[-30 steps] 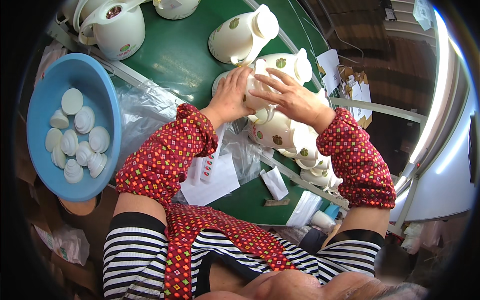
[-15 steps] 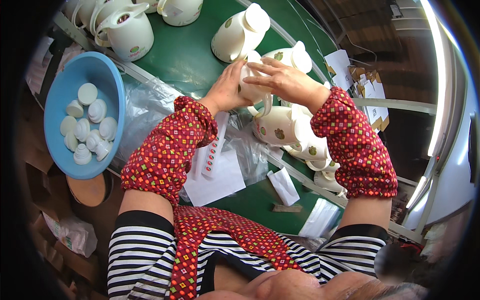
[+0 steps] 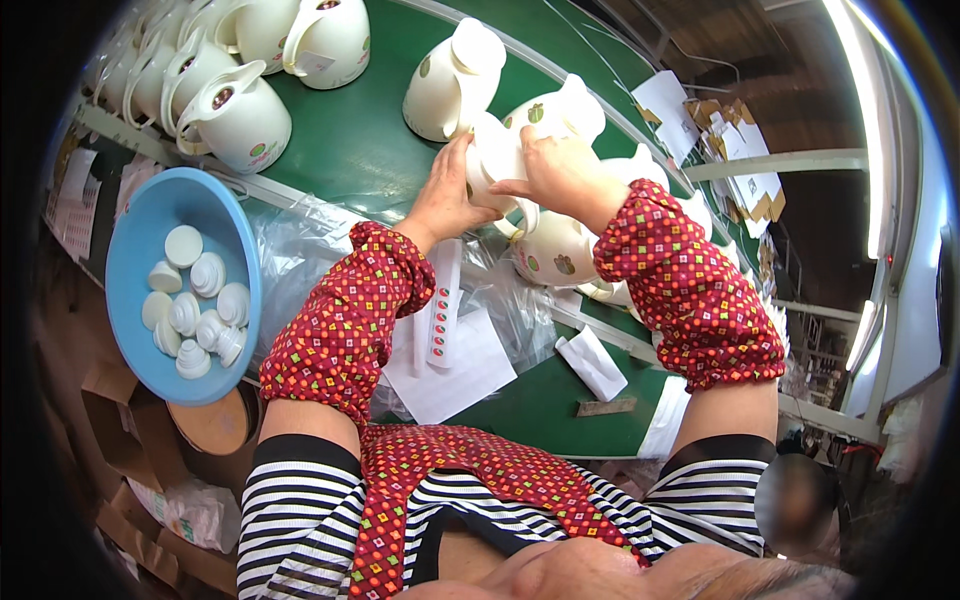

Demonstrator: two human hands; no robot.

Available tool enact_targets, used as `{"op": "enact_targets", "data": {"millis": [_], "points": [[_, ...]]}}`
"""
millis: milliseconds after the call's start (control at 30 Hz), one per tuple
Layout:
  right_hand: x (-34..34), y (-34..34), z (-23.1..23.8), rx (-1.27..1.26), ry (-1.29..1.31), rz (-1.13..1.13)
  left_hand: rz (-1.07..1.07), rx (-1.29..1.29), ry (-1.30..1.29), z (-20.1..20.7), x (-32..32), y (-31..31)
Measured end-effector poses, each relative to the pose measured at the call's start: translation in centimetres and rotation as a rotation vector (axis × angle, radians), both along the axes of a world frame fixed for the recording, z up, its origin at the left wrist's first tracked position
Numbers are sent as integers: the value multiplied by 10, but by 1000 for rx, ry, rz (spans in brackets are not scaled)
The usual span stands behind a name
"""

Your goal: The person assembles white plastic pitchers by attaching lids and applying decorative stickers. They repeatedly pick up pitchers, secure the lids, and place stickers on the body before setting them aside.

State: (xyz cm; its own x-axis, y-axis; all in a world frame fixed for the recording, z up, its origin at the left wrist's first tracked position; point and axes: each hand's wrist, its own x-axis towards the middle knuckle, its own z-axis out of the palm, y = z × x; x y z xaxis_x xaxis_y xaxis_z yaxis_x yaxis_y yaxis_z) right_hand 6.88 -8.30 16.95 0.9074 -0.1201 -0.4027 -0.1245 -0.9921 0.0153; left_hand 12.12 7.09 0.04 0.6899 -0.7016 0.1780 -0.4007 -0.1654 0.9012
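A cream vacuum jug (image 3: 494, 150) with a pale lid is between my hands over the green worktop. My left hand (image 3: 446, 198) wraps its left side, thumb low near the base. My right hand (image 3: 566, 172) grips it from the right, its thumb reaching across by the handle; some of its fingers are hidden. Just behind stands another cream jug (image 3: 432, 92) with a white lid. A jug with a leaf print (image 3: 560, 108) touches or nearly touches my right hand. Below that hand, a further printed jug (image 3: 552, 250) is partly covered by my sleeve.
A blue basin (image 3: 130, 290) of white stoppers sits at the left. Several open-topped jugs (image 3: 240, 125) crowd the far left. Clear plastic bags (image 3: 300, 240), a white sheet (image 3: 455, 375), a sticker strip (image 3: 441, 320) and a folded white paper (image 3: 592, 362) lie nearer me. Cardboard pieces (image 3: 745, 160) are at the right.
My right hand has closed in on the jug, its fingers no longer spread over the top. My left hand keeps its hold. The whole view has shifted slightly.
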Motion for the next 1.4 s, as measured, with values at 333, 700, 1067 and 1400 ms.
{"op": "enact_targets", "data": {"millis": [333, 700, 1067, 1400], "points": [[-7, -13, -29, -48, -129, 71, 20, -69, -41, -1, -6, -8], [-3, -23, -50, -29, -358, 458, 54, -128, -56, -9, -7, -8], [16, 39, -51, -235, -321, -381, -22, -65, -118, -13, 2, 1], [165, -22, -16, 40, -226, -372, 213, -92, -170, 12, 139, -31]]}}
